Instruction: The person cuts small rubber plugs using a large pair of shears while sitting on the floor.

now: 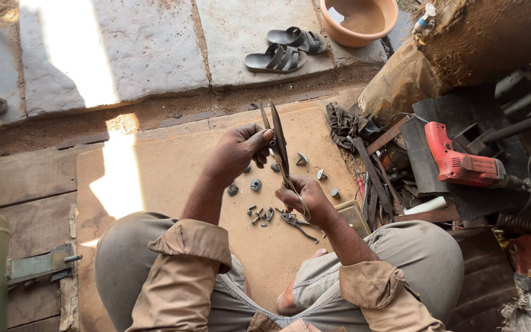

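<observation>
Currently, head view, one item in hand: large metal shears (279,150), long dark blades nearly closed and pointing away, worn and dull. My left hand (236,150) pinches the blades near the pivot; my right hand (305,195) is clenched round the handle loops. I judge a firm pivot grip best while working it. Beneath, on the board (173,160): scattered small metal parts (256,184). Right: red power drill (459,161).

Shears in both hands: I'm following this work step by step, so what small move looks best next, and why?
Probably lower the shears toward the board near the small metal bits. The left hand pinches the blades near the joint, the right hand holds the handle end, and the loose bits lie just beneath.
</observation>
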